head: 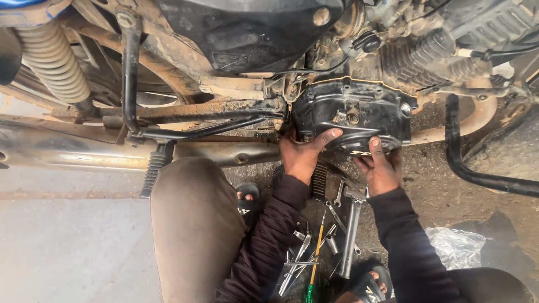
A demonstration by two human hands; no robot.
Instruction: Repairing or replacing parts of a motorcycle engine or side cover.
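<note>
At frame centre, the left hand point(302, 154) and right hand point(382, 168) both grasp the black engine cover point(351, 115) against the motorcycle; greasy steel spanners point(314, 247) lie scattered below, a dusty exhaust pipe point(84, 154) left.

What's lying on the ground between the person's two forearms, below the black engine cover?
In the head view, a loose heap of hand tools lies on the ground there: several metal spanners and a screwdriver with a yellow shaft and green handle. Both hands rest on the engine cover.
</note>
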